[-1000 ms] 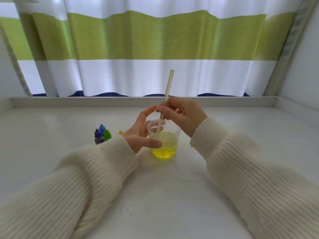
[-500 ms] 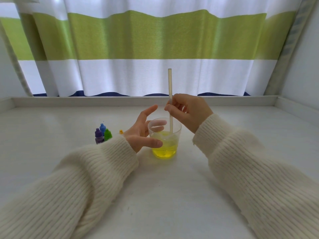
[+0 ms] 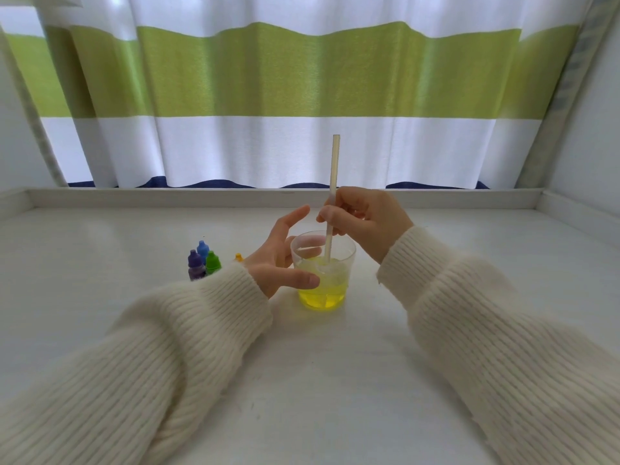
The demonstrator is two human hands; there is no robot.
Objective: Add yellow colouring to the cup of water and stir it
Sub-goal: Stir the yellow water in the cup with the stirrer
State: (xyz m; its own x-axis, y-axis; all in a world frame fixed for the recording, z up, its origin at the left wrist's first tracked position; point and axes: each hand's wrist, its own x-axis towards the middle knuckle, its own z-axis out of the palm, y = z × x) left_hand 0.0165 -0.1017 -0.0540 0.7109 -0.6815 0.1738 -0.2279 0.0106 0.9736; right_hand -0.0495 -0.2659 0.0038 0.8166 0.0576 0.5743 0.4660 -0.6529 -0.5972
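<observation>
A clear plastic cup [image 3: 339, 263] stands on the white table, about half full of yellow water. My left hand [image 3: 278, 260] steadies it from the left, thumb across the front wall and a finger behind it, index finger raised free. My right hand [image 3: 364, 219] pinches a pale straw [image 3: 334, 166] just above the rim. The straw stands nearly upright with its lower end in the yellow water. The yellow colouring bottle [image 3: 238, 257] peeks out behind my left wrist, mostly hidden.
Purple [image 3: 195, 267], blue [image 3: 202, 250] and green [image 3: 213, 262] dropper bottles stand in a cluster left of the cup. A raised white ledge [image 3: 134, 196] runs along the table's back, with a green and white striped curtain behind it.
The straw has swung inside the cup, from leaning right at the top to nearly upright, and my right hand has shifted with it. My left hand stays on the cup.
</observation>
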